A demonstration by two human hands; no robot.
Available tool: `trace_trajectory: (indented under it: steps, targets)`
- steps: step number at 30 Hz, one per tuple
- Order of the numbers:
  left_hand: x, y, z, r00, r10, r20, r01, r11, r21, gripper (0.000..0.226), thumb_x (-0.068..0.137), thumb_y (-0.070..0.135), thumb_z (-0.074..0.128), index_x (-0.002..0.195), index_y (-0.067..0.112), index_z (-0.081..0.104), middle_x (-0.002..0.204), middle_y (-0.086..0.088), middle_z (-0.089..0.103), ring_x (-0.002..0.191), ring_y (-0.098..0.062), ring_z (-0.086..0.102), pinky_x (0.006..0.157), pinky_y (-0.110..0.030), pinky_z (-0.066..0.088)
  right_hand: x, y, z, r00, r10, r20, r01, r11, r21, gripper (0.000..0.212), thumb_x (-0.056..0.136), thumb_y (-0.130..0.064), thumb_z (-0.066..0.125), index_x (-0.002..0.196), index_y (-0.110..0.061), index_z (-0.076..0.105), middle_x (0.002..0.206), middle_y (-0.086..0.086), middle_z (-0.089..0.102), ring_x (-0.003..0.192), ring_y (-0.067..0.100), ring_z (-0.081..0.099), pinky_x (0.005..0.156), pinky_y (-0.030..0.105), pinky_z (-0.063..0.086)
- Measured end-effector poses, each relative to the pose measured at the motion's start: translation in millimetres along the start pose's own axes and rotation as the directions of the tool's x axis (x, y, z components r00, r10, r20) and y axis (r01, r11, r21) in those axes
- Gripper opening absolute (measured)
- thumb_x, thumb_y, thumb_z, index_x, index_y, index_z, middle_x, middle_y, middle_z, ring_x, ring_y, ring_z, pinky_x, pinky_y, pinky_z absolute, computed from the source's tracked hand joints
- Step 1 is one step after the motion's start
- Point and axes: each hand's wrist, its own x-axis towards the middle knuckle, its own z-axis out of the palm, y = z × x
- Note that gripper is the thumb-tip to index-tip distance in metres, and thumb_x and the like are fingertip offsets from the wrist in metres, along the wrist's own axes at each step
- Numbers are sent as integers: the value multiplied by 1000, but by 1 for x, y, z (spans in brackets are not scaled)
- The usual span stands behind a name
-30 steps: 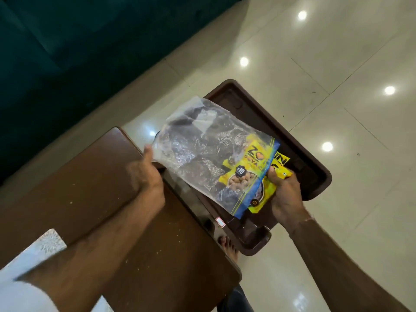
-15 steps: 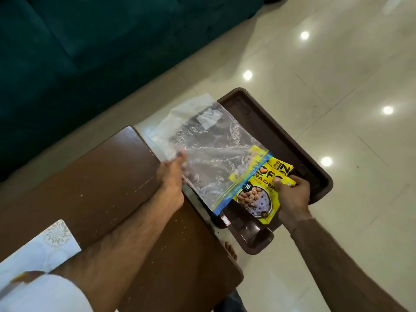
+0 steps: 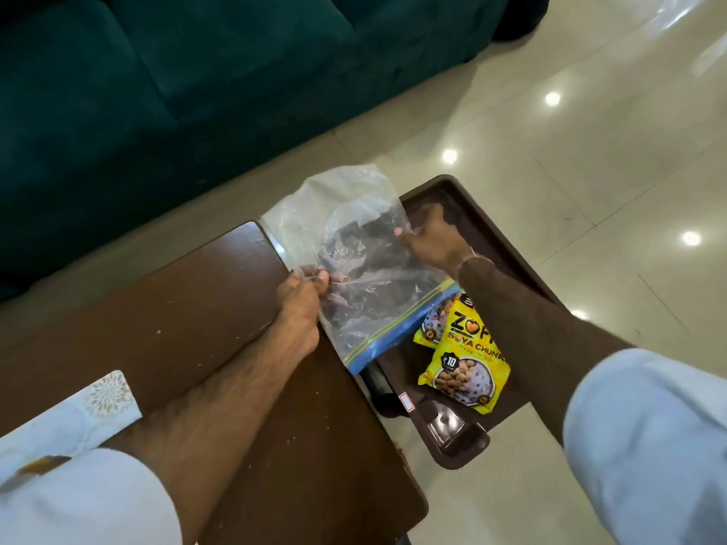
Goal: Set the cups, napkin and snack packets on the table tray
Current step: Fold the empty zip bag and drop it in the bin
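Released, snack packets (image 3: 466,361) lie on tray (image 3: 507,245) below both hands' grip (image 3: 303,287) on bag (image 3: 354,277).

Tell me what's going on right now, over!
Left hand and right hand both pinch the clear zip bag. Two yellow snack packets lie on the brown tray. Cups, napkin unseen. Bag overhangs tray.

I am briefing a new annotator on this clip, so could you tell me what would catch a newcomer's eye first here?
The bright yellow snack packets stand out most, lying on the dark brown tray right of centre. Just above them, both hands hold a crinkled clear zip bag: the left hand pinches its near edge over the wooden table, the right hand grips its far side. A dark green sofa fills the upper left.
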Motion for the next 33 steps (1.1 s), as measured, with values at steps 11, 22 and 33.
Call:
trace_trajectory:
  steps: [11, 22, 33]
  targets:
    - [14, 47, -20, 991, -25, -135, -23, 939, -343, 38, 92, -8, 58, 120, 12, 43, 72, -15, 53, 51, -18, 52, 35, -19, 41, 10, -19, -6, 979, -176, 104, 70, 764, 642, 74, 77, -3, 79, 136, -27, 40, 99, 10, 63, 81, 26, 67, 59, 34, 57]
    - [-48, 214, -80, 921, 371, -121, -372, 928, 16, 27, 88, -5, 57, 81, 19, 69, 85, -9, 68, 66, -15, 60, 64, -28, 49, -71, -199, -74, 879, -478, 11, 452, 838, 305, 18, 94, -10, 65, 112, -7, 68, 79, 0, 59, 54, -3, 54, 55, 12, 48]
    - [-226, 465, -207, 650, 756, 78, -461, 310, 832, 48, 63, 45, 80, 110, 37, 70, 130, 2, 48, 124, -22, 46, 103, -38, 36, -247, -492, -143, 620, -778, -101, 713, 613, -342, 12, 80, -10, 76, 92, -6, 75, 84, 10, 61, 78, 21, 59, 73, 21, 39]
